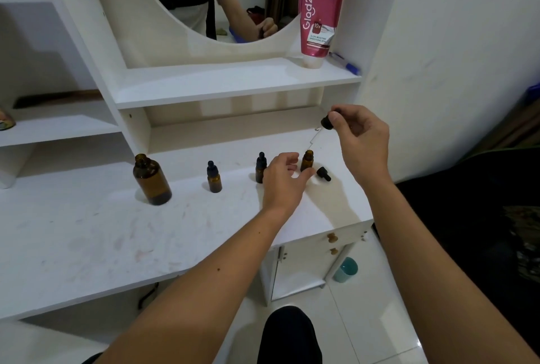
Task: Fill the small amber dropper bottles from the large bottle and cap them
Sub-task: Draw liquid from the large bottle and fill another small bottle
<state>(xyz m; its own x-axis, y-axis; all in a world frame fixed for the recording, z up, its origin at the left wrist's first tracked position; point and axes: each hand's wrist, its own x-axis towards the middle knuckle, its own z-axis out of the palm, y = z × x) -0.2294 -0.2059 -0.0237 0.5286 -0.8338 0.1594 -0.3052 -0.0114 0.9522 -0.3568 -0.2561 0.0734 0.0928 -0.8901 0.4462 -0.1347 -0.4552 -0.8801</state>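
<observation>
On the desk: the white desk (pixel 87 232) holds all the bottles, and the open small bottle (pixel 307 160) is the landmark for every place below.
Open small bottle: amber glass, no cap on it, standing up straight near the right end of the desk.
Right hand: the right hand (pixel 362 136) is up above and to the right of the open small bottle, pinching a black dropper cap (pixel 328 121). Its thin glass tube (pixel 314 141) points down toward the bottle's mouth.
Left hand: the left hand (pixel 285 176) is just left of the open small bottle with fingers loose, holding nothing. I cannot tell if a fingertip touches the glass.
Loose cap: a second black dropper cap (pixel 323 173) lies on its side just right of the open small bottle.
Capped bottles: one capped small bottle (pixel 260 167) stands just left of it, partly behind the left hand. Another (pixel 214 176) stands farther left.
Large bottle: the big amber bottle (pixel 152 179) stands well to the left, open on top.
What could go wrong: the thin tube could miss the small mouth and hit the rim. The left hand could bump the light bottle and tip it. The loose cap could roll away.
</observation>
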